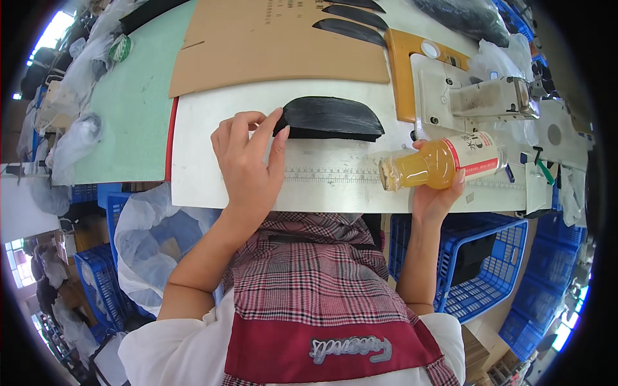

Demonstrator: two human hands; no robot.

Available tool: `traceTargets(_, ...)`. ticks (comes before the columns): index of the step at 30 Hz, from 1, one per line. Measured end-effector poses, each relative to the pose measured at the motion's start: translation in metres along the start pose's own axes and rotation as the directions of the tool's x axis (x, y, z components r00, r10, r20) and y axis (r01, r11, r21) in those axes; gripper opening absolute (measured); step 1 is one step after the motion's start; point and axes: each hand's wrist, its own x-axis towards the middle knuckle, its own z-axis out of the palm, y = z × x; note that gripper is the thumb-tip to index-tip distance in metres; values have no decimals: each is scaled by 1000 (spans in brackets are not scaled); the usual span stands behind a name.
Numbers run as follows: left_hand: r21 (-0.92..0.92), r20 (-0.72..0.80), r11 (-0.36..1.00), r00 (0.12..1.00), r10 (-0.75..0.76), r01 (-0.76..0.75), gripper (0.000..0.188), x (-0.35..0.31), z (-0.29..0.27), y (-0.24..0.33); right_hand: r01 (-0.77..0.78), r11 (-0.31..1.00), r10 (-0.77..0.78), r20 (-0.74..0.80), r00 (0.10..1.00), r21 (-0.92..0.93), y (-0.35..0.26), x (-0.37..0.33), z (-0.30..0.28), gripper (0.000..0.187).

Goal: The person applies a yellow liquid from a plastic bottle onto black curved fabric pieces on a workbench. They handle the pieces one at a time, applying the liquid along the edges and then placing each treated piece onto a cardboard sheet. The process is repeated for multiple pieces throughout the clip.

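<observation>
A stack of black half-moon-shaped pieces (335,117), with a streaky top face, lies on the white table. At its left end, my left hand (248,151) pinches the stack's edge between thumb and fingers. My right hand (438,196) is wrapped round a clear bottle (432,165) of yellow liquid with a white and red label. The bottle is tipped nearly level just above the table, its mouth pointing left toward the space below the stack. Whether any liquid is coming out cannot be made out.
Brown cardboard (283,48) lies behind, with more black curved pieces (351,29) on it. A sewing machine (476,96) stands to the right, a white cap (430,49) near it. Blue crates (483,270) and a plastic-lined bin (154,238) are below the table edge.
</observation>
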Motion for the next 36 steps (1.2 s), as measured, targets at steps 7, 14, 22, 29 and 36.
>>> traceTargets(7,-137,71,990,997,36,-26,21,22,6,-7,-7,1000,7,-22,1000,-13,-1,1,1,64)
traceTargets(14,-169,79,979,989,127,-112,19,32,10,-11,-6,999,6,-5,1000,-34,-1,0,1,65)
traceTargets(22,-201,60,961,977,203,-187,15,34,7,-11,-1,1000,1,17,1000,-16,0,0,-2,64)
traceTargets(29,-551,350,757,921,-172,351,24,36,-7,-11,-2,1000,2,10,1000,-10,0,-1,-1,66)
traceTargets(36,-535,701,448,672,-240,717,27,43,-24,-24,1,1000,-1,27,1000,4,0,-1,-4,67)
